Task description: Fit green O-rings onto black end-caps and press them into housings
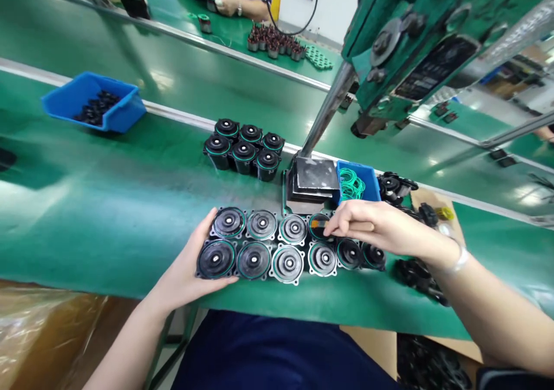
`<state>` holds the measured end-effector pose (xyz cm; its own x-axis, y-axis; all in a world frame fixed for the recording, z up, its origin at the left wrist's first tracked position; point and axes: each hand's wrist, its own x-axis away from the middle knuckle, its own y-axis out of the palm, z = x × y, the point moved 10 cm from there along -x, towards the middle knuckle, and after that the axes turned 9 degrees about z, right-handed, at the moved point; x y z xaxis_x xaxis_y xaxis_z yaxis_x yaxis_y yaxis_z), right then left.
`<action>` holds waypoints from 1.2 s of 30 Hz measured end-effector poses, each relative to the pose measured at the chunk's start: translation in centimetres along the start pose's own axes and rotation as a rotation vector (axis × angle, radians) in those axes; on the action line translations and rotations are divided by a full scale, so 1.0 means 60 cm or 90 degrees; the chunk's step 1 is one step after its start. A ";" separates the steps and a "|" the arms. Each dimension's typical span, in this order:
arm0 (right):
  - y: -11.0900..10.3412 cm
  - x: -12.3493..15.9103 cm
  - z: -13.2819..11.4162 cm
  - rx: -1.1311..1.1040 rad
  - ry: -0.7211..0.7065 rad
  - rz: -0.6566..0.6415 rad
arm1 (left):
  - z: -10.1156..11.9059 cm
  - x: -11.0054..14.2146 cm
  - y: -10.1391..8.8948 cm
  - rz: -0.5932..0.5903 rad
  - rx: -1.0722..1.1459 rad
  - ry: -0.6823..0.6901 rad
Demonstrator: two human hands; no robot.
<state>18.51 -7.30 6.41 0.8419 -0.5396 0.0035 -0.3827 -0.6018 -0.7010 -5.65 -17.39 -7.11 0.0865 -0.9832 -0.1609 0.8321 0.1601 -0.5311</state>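
Observation:
Two rows of black round motor housings (254, 259) stand on the green bench, several with green sealing rings around their tops and a pale shaft tip in the centre. My left hand (190, 263) spreads around the left end of the rows, fingers apart, touching the outermost housings. In my right hand (359, 222) is a small brush (321, 224) with a wooden handle, pinched between thumb and fingers. Its orange-brown tip lies over a far-row housing (319, 235), partly hiding that top. Whether the tip touches it, I cannot tell.
Behind the rows stand more housings (244, 150) and a green press (389, 49) with a metal block (318, 173). A blue bin (367, 183) holds green rings; another blue bin (125, 113) holds small black parts. Black parts (418, 277) lie right. Across the bench, a person's hand (227, 2) works.

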 end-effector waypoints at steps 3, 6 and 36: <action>0.009 -0.019 0.025 -0.059 0.033 -0.056 | 0.001 -0.002 -0.001 0.006 -0.011 -0.001; 0.010 -0.037 0.044 -0.112 0.066 -0.079 | 0.002 -0.003 -0.003 0.015 -0.005 -0.006; -0.014 0.046 0.032 -0.071 0.057 0.380 | -0.005 -0.001 -0.006 0.036 -0.039 -0.017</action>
<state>21.86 -7.18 5.64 0.4367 -0.8469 -0.3033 -0.8202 -0.2363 -0.5211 -6.09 -17.38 -7.14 0.1474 -0.9743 -0.1706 0.7901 0.2197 -0.5723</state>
